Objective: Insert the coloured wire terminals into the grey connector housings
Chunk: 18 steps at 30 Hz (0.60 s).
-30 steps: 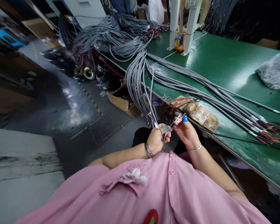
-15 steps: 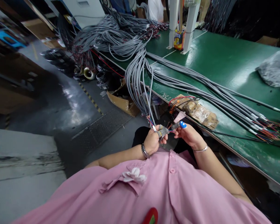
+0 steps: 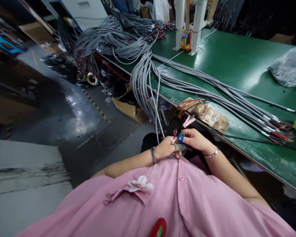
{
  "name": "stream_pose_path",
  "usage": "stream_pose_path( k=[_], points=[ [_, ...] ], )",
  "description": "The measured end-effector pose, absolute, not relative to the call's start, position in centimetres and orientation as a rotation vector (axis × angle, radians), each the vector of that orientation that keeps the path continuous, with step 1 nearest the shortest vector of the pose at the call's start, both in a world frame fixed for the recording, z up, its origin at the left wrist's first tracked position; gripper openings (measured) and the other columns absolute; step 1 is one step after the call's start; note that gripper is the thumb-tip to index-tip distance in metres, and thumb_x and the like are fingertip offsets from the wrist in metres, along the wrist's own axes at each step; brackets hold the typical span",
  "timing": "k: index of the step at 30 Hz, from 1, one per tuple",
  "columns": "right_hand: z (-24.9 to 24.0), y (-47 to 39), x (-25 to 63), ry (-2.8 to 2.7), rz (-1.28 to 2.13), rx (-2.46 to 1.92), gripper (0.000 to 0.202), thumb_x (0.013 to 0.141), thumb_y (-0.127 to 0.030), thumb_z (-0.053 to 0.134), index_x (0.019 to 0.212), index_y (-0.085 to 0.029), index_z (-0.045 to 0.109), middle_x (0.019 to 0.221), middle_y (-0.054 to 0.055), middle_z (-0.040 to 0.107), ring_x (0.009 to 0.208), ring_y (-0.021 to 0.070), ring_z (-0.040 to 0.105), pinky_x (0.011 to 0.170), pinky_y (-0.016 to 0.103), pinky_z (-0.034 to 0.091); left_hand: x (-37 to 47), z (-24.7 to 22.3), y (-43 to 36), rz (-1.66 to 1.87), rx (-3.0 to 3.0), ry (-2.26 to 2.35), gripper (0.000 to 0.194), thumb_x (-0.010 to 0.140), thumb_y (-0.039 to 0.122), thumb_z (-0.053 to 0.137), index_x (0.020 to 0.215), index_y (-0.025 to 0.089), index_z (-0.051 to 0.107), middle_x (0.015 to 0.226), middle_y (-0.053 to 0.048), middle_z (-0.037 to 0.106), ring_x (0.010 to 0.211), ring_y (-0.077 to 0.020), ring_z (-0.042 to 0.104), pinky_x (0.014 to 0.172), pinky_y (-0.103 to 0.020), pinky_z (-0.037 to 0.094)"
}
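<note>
My left hand point(image 3: 168, 147) is closed round the end of a grey cable point(image 3: 158, 122), whose thin coloured wires point(image 3: 175, 133) stick up above the fingers. Grey covers wrap some of its fingertips. Close beside it, my right hand point(image 3: 192, 139), with blue and grey coverings on its fingertips, pinches at the wires; what exactly lies between its fingers is too small to make out. Several grey cables point(image 3: 141, 75) hang over the table edge, just beyond my left hand.
The green table point(image 3: 239, 49) bears a long bundle of grey cables point(image 3: 212, 89) with bared ends, a taped wooden block point(image 3: 212, 119) and a plastic bag point(image 3: 287, 67). A pink clip point(image 3: 188, 121) sits at its edge. An open cardboard box point(image 3: 132, 107) stands below.
My left hand has moved right and the wires now point upward from it. My right hand has drawn in against it, its fingers closer together. The view has shifted slightly.
</note>
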State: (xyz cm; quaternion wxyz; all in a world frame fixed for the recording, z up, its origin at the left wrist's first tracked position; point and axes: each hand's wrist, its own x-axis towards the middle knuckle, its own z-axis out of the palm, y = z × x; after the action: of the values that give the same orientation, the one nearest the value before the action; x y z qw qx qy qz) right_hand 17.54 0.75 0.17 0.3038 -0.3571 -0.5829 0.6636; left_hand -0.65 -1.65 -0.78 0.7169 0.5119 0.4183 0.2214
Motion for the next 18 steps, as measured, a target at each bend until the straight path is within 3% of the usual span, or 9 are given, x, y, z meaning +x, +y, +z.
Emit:
stream_pose_path(
  k=[4,8,14,18],
  points=[
    [-0.1,0.1,17.4,-1.576,1.707,-0.930,0.026,0.081,-0.042,0.068,0.080,-0.017,0.068,0.069,0.001,0.067,0.061,0.0132,0.058,0.058,0.026,0.047,-0.6,-0.9,-1.4,0.431,1.113,0.941,0.024,0.074,0.035,0.070,0.069,0.013,0.060,0.057,-0.008,0.067,0.044,-0.0144,0.062,0.039,-0.018,0.038],
    [-1.4,-0.3,18.7,-1.285,1.521,-1.044,0.028,0.083,-0.046,0.066,0.082,-0.018,0.068,0.073,0.001,0.065,0.063,0.0120,0.056,0.062,0.026,0.049,-0.5,-0.8,-1.3,0.673,0.961,0.986,0.026,0.072,0.037,0.071,0.073,0.014,0.058,0.056,-0.004,0.065,0.043,-0.0133,0.061,0.036,-0.017,0.031],
    [-3.2,-2.8,18.3,-1.006,1.611,-1.070,0.029,0.078,-0.045,0.072,0.093,-0.022,0.065,0.080,0.001,0.063,0.061,0.0109,0.053,0.058,0.026,0.048,-0.1,-1.5,-1.2,0.895,0.854,1.004,0.031,0.070,0.041,0.073,0.075,0.015,0.057,0.058,-0.002,0.065,0.045,-0.0134,0.062,0.037,-0.018,0.031],
    [-2.9,-3.2,16.4,-0.993,1.477,-1.092,0.025,0.076,-0.042,0.074,0.085,-0.020,0.063,0.074,-0.001,0.059,0.061,0.0106,0.049,0.055,0.023,0.041,0.0,-1.8,-1.1,0.864,0.898,0.987,0.030,0.073,0.041,0.071,0.077,0.015,0.057,0.059,-0.001,0.065,0.047,-0.0131,0.063,0.038,-0.017,0.034]
  ],
)
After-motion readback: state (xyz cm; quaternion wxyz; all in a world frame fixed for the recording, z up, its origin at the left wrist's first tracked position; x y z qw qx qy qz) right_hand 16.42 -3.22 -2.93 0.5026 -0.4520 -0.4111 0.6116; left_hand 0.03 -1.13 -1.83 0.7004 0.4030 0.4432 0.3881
